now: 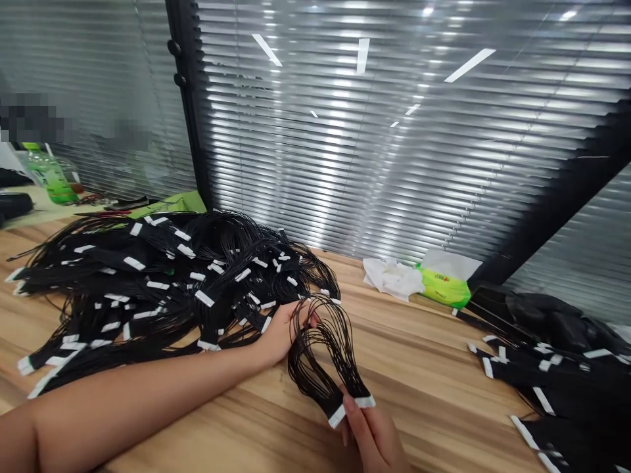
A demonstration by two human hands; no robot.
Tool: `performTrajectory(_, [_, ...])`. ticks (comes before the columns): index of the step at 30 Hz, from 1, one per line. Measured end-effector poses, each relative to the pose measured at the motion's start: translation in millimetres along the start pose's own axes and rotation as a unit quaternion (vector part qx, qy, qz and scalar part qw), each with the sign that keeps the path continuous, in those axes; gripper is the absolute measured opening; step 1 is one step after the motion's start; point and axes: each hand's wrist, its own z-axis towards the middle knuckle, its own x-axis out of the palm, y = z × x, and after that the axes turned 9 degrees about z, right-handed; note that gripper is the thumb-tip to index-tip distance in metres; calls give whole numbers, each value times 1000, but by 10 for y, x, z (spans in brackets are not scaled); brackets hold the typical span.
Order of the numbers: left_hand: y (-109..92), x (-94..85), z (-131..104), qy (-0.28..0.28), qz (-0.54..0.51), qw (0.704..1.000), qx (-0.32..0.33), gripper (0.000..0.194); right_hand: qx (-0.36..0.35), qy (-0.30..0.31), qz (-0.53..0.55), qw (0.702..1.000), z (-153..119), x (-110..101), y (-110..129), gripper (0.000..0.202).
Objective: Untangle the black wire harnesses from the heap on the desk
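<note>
A harness of thin black wires (pixel 323 348) is bent into a loop, its two white end connectors side by side at the lower end. My right hand (pixel 372 433) pinches it just by those connectors, thumb on top. My left hand (pixel 283 332) is at the upper left of the loop, fingers curled and partly hidden behind the strands, which cross in front of them. Close to the left hand lies a big tangled pile of black wire harnesses (pixel 162 282) with many white connectors. My left forearm stretches across the table in front of it.
More black harnesses (pixel 557 387) lie at the right on the wooden table (pixel 434 381), beside a black bag-like thing (pixel 562 315). At the back are a green tissue pack (pixel 446 286), crumpled white tissue (pixel 392 277) and window blinds (pixel 345 131). A green-capped bottle (pixel 52 174) stands far left.
</note>
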Motion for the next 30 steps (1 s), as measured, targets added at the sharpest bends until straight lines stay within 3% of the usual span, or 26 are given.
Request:
performTrajectory(3, [-4,11,-14,24,-17,999,14,54,26,-27,34,999,31,4,-10,55])
performTrajectory(7, [-11,19,-56,99,-54,994,9,48,77,-33,120,989,83,19,2,55])
performTrajectory(12, [-24,13,-70,154,-6,987,48,34,86,-1,132,987,88,12,79,52])
performTrajectory(15, [-20,17,-59,173,52,977,117,23,89,40,147,984,105,-17,123,54])
performTrajectory(21, [-33,28,-42,135,114,967,183,19,82,50,161,982,128,-52,89,51])
performTrajectory(26, [-52,-4,-49,102,165,936,293,10,75,58,162,982,130,-53,42,50])
performTrajectory(30, [-33,-29,-58,38,178,914,362,20,72,64,168,981,145,-49,58,48])
